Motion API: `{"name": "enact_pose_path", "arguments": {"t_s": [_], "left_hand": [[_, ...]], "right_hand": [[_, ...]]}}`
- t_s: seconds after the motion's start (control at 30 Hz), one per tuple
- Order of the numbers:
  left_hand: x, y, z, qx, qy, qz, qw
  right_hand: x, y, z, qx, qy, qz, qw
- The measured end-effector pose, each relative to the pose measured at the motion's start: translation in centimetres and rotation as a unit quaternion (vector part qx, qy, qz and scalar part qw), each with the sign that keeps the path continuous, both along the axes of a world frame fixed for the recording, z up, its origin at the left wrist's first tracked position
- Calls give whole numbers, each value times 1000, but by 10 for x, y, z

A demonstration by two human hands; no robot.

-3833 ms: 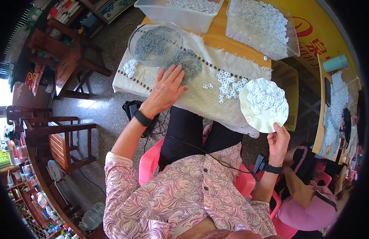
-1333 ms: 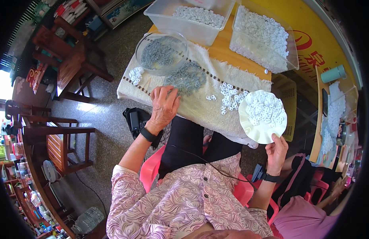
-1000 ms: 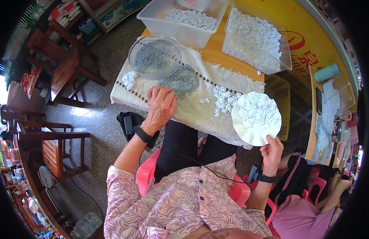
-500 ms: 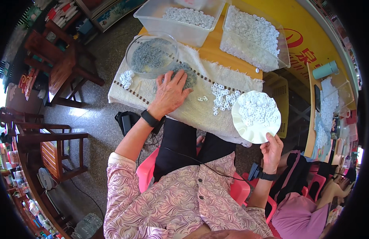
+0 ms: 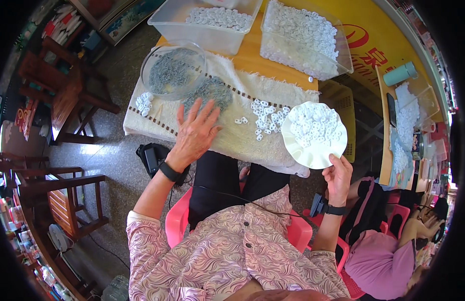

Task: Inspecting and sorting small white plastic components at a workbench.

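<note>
Holding a white scalloped plate (image 5: 314,134) by its lower rim, the right hand (image 5: 338,176) pinches it tilted beside the towel (image 5: 232,143), keeping the white rings heaped on it. Left hand (image 5: 194,134) lies flat, fingers spread, unclenched, on the towel by the grey ring pile (image 5: 208,93), pinning cloth and rings.

Glass bowl (image 5: 173,70) and tubs (image 5: 207,25) block the cloth's (image 5: 242,143) far edge.
</note>
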State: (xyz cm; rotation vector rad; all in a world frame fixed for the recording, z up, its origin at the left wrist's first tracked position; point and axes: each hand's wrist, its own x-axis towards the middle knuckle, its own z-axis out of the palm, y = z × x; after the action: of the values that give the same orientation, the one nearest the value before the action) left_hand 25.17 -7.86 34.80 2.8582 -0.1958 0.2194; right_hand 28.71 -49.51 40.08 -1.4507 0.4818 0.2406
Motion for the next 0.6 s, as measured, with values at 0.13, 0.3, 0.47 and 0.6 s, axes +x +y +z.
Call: {"name": "enact_pose_path", "arguments": {"t_s": [0.13,0.3,0.47,0.6], "left_hand": [[-2,-10,3,-3,-10,-9,1000],[2,-46,10,-174,-17,-76,982],[24,-88,6,-397,31,-99,912],[47,-111,-10,-428,65,-85,897]], "right_hand": [[4,2,2,-6,3,10,1000],[10,6,-1,-25,12,10,1000],[14,11,3,-14,11,55,998],[14,17,8,-14,9,94,995]]}}
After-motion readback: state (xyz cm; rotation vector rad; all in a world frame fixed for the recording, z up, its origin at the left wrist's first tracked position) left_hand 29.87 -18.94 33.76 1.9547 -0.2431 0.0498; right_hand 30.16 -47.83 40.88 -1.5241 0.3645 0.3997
